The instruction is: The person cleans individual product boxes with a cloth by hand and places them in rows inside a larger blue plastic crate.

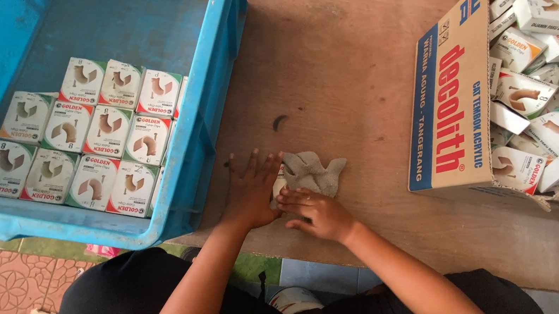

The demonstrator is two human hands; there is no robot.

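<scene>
Inside blue crate (217, 115), small white boxes (89, 138)

A blue plastic crate (213, 80) sits at ten o'clock, small white boxes (78, 139) packed in rows inside. At three o'clock, an open cardboard carton (445, 87) brims with jumbled white boxes (551, 109).

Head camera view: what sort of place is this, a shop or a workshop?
Probably a small packing or stockroom area. A blue plastic crate holds neat rows of small white boxes, a cardboard carton is heaped with more, and both hands, left hand and right hand, rest at a grey cloth on a worn wooden table.
</scene>
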